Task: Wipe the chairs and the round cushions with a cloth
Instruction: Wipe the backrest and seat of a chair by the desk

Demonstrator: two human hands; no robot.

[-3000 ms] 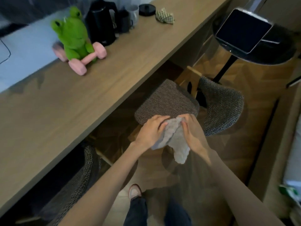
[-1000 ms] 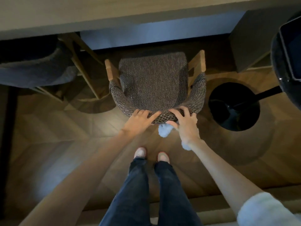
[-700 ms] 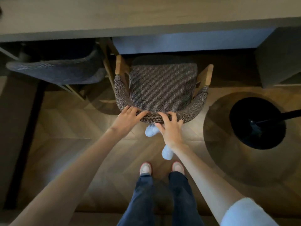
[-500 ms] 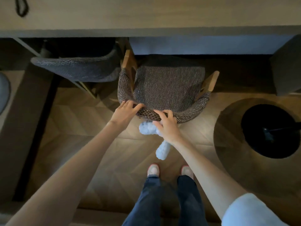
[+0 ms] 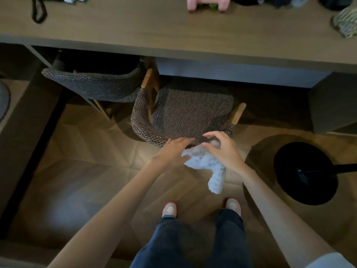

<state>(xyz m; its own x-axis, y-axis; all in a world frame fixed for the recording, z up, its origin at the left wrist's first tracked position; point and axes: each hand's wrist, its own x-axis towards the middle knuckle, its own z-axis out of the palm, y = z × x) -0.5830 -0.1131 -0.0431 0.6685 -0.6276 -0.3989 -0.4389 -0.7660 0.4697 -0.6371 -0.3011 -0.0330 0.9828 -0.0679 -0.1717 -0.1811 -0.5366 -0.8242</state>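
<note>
**Clerk:** Nearest entries first?

**Keeper:** Item 1: legs in dark blue jeans (image 5: 193, 246), with feet in pale pink slippers (image 5: 170, 209). They stand on a brown herringbone wooden floor (image 5: 77, 171).

**Clerk:** The hands?

**Keeper:** Item 2: left hand (image 5: 173, 149). Its fingers are stretched out flat and reach the chair's back rim, with the thumb at the cloth's edge.
Item 3: right hand (image 5: 224, 149). Its fingers are curled and pinch a fluffy white cloth (image 5: 202, 162). The cloth is bunched between the two hands, just this side of the chair back, and one end hangs loose over the floor.

**Clerk:** Seating?

**Keeper:** Item 4: dark grey-brown woven armchair (image 5: 189, 111) with light wooden arm posts. Its curved back faces the person and the front of its seat is under the table.
Item 5: second woven chair (image 5: 92, 84), to the left, pushed under the table.
Item 6: round black stand base (image 5: 305, 173), on the floor to the right.

**Clerk:** Farthest?

**Keeper:** Item 7: long brown wooden table (image 5: 173, 29), running across the top. It carries a pink dumbbell (image 5: 205, 3), a black cord (image 5: 38, 10) at the left and a checked rag (image 5: 345, 24) at the right edge. The other objects along the far edge are cropped and I cannot tell what they are.
</note>
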